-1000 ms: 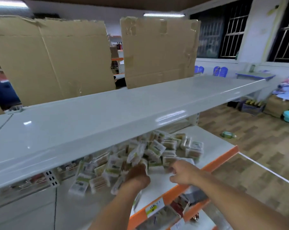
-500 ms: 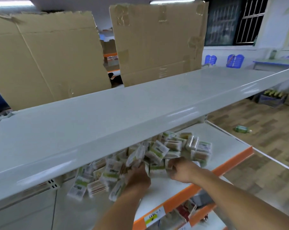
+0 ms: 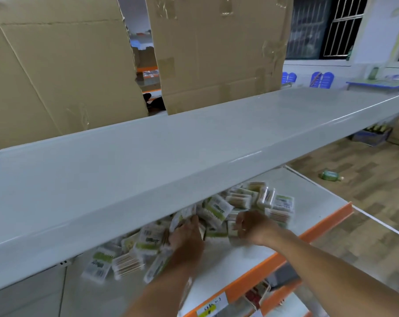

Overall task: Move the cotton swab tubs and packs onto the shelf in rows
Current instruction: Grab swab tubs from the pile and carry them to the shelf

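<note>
Cotton swab packs (image 3: 213, 211) lie in a loose heap on the white shelf (image 3: 308, 197) with the orange front lip, under the overhang of the grey upper shelf (image 3: 194, 145), running from about 8 o'clock of the frame's centre to 4 o'clock. None of them stand in rows yet; they tilt and overlap every way.

My left hand (image 3: 187, 236) is pushed into the middle of the heap with its fingers buried among the packs, so I cannot tell how it grips. My right hand (image 3: 251, 227) is curled round one small clear pack (image 3: 232, 232) at the heap's near edge.

I judge these to be light, stiff little plastic boxes with glossy faces, likely slippery against one another, so a nudge could send neighbours sliding. I would pinch each across its two broad flat faces, or by its short ends, and lift it clear before setting it down. The swabs inside look safe enough, though a hard squeeze might pop a lid.

The shelf surface is smooth painted metal, bare toward 3 o'clock, where I think a row could start. The upper shelf hangs low, so headroom for my wrists is tight. Behind it stand flattened cardboard sheets (image 3: 216, 53); at 3 o'clock is wood-patterned floor (image 3: 365, 202) with a green bottle (image 3: 330, 175) lying on it, and barred windows (image 3: 345, 26) at 1 o'clock.
</note>
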The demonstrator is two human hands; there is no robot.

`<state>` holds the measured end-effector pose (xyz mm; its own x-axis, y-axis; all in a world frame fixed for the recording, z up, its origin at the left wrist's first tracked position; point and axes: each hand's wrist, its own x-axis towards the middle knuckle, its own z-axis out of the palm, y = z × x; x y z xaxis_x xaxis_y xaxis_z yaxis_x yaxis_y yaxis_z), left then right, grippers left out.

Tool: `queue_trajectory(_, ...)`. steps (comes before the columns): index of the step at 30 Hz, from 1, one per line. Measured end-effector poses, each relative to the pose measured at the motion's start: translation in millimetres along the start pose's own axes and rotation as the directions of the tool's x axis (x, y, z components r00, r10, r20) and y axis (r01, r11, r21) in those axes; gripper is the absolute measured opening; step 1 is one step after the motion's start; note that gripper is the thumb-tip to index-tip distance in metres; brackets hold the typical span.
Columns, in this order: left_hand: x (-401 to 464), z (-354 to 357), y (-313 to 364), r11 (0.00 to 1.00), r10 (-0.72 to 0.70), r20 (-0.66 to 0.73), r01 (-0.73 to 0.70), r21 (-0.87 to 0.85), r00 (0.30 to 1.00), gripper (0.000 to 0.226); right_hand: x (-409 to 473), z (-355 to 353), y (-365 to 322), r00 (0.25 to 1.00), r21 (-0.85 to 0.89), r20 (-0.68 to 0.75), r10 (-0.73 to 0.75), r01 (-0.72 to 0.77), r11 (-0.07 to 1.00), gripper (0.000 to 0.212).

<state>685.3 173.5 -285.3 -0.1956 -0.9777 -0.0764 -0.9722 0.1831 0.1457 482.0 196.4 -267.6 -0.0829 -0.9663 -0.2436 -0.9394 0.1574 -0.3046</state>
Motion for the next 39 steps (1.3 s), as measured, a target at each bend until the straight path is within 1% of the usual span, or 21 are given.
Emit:
queue_trajectory(2,1,-1,-6,0.999,0.029,-0.007,-0.029,-0.022,1.000,0.066,10,-4,4,0.997,0.004,-0.078,0.004,-0.004,1.000,0.036)
queue_trajectory(3,1,-2,-8,0.999,0.033,-0.021,-0.033,-0.031,0.999,0.069,15,-7,5,0.993,0.018,-0.114,-0.011,0.013,1.000,0.033)
queue_trajectory(4,1,-2,-10,0.998,0.036,-0.047,-0.038,-0.042,0.998,0.070,20,-10,7,0.989,0.014,-0.142,-0.036,0.038,0.999,0.026)
queue_trajectory(5,0,-3,-12,0.998,0.041,-0.060,-0.044,-0.050,0.997,0.068,26,-13,9,0.985,-0.009,-0.159,-0.071,0.070,0.997,0.015)
queue_trajectory(6,-1,-4,-12,0.995,0.032,-0.074,-0.039,-0.097,0.997,0.065,31,-17,10,0.980,-0.042,-0.163,-0.114,0.109,0.993,0.009)
queue_trajectory(8,-3,-10,-10,0.977,-0.002,-0.048,-0.008,-0.213,0.999,0.061,43,-23,14,0.972,-0.108,-0.152,-0.178,0.163,0.981,0.009)
queue_trajectory(9,-3,-13,-9,0.974,-0.017,-0.026,0.010,-0.228,1.000,0.064,49,-25,17,0.966,-0.130,-0.161,-0.202,0.183,0.975,0.012)
queue_trajectory(11,-2,-18,-9,0.979,-0.024,0.026,0.029,-0.201,0.999,0.072,59,-27,21,0.957,-0.124,-0.210,-0.201,0.177,0.976,0.025)
queue_trajectory(12,-1,-19,-10,0.974,-0.045,0.050,0.055,-0.221,0.998,0.075,64,-27,23,0.956,-0.118,-0.217,-0.198,0.175,0.977,0.029)
queue_trajectory(14,-1,-22,-10,0.952,-0.078,0.093,0.102,-0.288,0.993,0.078,72,-25,24,0.964,-0.127,-0.183,-0.192,0.171,0.977,0.032)
queue_trajectory(18,-6,-25,-13,0.914,-0.108,0.105,0.141,-0.381,0.989,0.071,88,-20,26,0.974,-0.088,-0.158,-0.161,0.148,0.985,0.038)
queue_trajectory(21,-13,-26,-14,0.857,-0.189,0.129,0.228,-0.463,0.973,0.063,101,-14,31,0.976,-0.246,-0.047,-0.215,0.197,0.949,0.040)
queue_trajectory(22,-16,-26,-14,0.830,-0.214,0.137,0.254,-0.496,0.967,0.057,103,-14,32,0.977,-0.282,-0.036,-0.209,0.191,0.940,0.039)
queue_trajectory(23,-20,-26,-15,0.809,-0.225,0.138,0.264,-0.524,0.964,0.050,105,-13,33,0.979,-0.282,-0.044,-0.198,0.178,0.943,0.039)
queue_trajectory(26,-30,-28,-17,0.767,-0.224,0.143,0.265,-0.584,0.964,0.033,106,-14,38,0.983,-0.210,-0.097,-0.153,0.130,0.969,0.039)
queue_trajectory(29,-37,-31,-16,0.724,-0.252,0.189,0.315,-0.614,0.949,0.025,111,-15,42,0.980,-0.200,-0.115,-0.164,0.139,0.970,0.033)
queue_trajectory(31,-37,-31,-17,0.702,-0.272,0.239,0.362,-0.613,0.932,0.022,113,-18,39,0.980,-0.144,-0.112,-0.162,0.146,0.979,0.031)
queue_trajectory(33,-38,-31,-19,0.630,-0.287,0.287,0.406,-0.662,0.914,0.014,114,-22,37,0.982,-0.059,-0.120,-0.149,0.143,0.988,0.032)
queue_trajectory(35,-41,-33,-21,0.541,-0.266,0.315,0.411,-0.734,0.911,0.016,113,-28,32,0.982,0.067,-0.140,-0.126,0.136,0.988,0.032)
queue_trajectory(37,-41,-36,-23,0.419,-0.264,0.355,0.439,-0.795,0.897,0.012,110,-34,25,0.989,0.257,-0.133,-0.069,0.101,0.961,0.027)
queue_trajectory(39,-39,-38,-23,0.280,-0.248,0.415,0.475,-0.834,0.875,0.012,109,-40,14,0.997,0.516,-0.070,0.028,0.013,0.857,0.019)
